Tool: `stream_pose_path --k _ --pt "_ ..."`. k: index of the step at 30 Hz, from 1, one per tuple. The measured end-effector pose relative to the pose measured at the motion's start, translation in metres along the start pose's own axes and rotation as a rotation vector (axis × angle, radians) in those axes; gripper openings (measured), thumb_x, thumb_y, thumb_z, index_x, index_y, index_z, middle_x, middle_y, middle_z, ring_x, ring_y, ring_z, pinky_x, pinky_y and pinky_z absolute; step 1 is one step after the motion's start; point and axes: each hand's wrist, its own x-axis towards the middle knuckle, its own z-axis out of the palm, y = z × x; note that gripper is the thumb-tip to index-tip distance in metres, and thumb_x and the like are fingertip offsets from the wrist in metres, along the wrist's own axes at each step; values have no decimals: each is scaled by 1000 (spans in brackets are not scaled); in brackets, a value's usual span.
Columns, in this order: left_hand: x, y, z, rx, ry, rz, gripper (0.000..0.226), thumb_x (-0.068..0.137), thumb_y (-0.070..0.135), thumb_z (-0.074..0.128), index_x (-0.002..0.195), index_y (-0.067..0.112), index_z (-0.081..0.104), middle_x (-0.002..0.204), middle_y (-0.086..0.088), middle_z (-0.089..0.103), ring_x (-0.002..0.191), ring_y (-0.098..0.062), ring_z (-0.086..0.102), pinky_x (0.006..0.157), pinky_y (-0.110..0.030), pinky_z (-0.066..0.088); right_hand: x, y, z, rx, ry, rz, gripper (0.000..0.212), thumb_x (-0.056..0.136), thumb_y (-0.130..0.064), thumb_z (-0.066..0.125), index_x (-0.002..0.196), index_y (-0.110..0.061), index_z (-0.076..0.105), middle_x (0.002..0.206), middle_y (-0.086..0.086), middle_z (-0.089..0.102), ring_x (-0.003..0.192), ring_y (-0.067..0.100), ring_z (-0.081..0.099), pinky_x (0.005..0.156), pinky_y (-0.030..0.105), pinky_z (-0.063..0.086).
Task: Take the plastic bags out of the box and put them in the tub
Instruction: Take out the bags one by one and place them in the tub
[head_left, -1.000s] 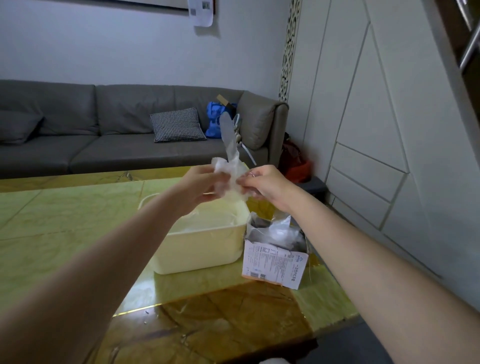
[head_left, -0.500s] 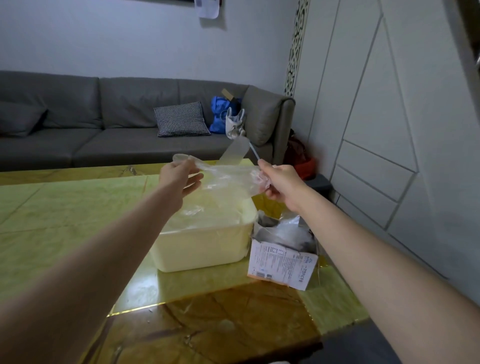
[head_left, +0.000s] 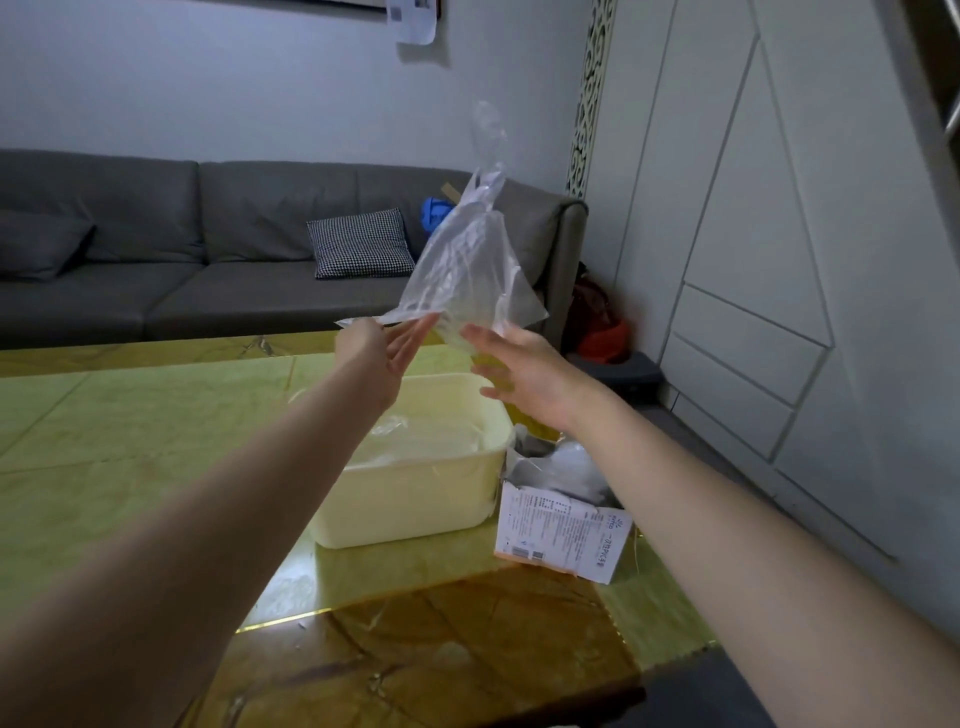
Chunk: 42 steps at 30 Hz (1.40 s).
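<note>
A clear plastic bag (head_left: 467, 265) floats spread out in the air above the cream tub (head_left: 415, 499). My left hand (head_left: 384, 348) is open just under the bag's lower left corner, fingers straight. My right hand (head_left: 519, 369) is open below its lower right edge, palm toward the bag. Whether either hand touches the bag is unclear. More clear plastic lies inside the tub. The torn white cardboard box (head_left: 561, 530) stands to the right of the tub with crumpled plastic bags (head_left: 566, 462) showing in its top.
The tub and box sit on a glossy yellow-green table (head_left: 130, 441) near its right edge. A grey sofa (head_left: 208, 270) with a checked cushion (head_left: 358, 244) runs behind. A white panelled wall (head_left: 779, 260) stands to the right.
Both hands went from pinching a crumpled bag to pulling it apart, then released it. The bag now hangs unfolded above the open hands. The view tilted upward.
</note>
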Motion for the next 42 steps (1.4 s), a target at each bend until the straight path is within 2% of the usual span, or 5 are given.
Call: stream_pose_path --k 9,16,32,38,42 --pt "7 6 -36 348 120 -9 31 101 13 31 127 -1 38 112 -18 61 72 -21 66 65 -28 57 13 -14 -17 -1 719 -108 32 95 -13 45 65 -10 54 59 0 49 52 14 43 48 24 36" --pt "-7 3 2 1184 -236 858 58 90 41 54 137 13 33 137 -6 41 123 -18 41 102 -34 35 12 -26 -9 -1004 455 -251 24 89 -30 62 94 -7 67 103 13 67 98 28 61 85 40 50" --pt "36 63 -96 1316 -414 37 45 71 41 77 106 18 61 105 -3 64 90 -17 64 81 -24 55 34 -8 5 -578 347 -246 27 93 -20 57 67 -11 58 61 -1 51 60 13 50 57 27 41" --pt "51 61 -89 1560 69 606 29 86 11 62 114 5 60 113 -14 58 103 -29 55 79 -31 40 62 38 23 -970 268 -111 28 98 -17 43 73 -8 53 78 7 56 83 30 55 65 33 38" --pt "52 31 -64 1773 -369 744 35 85 19 64 119 15 57 127 -10 51 116 -25 50 93 -33 39 68 53 35 -1329 241 -64 23 97 -2 35 104 -5 57 110 15 60 99 35 58 68 32 39"
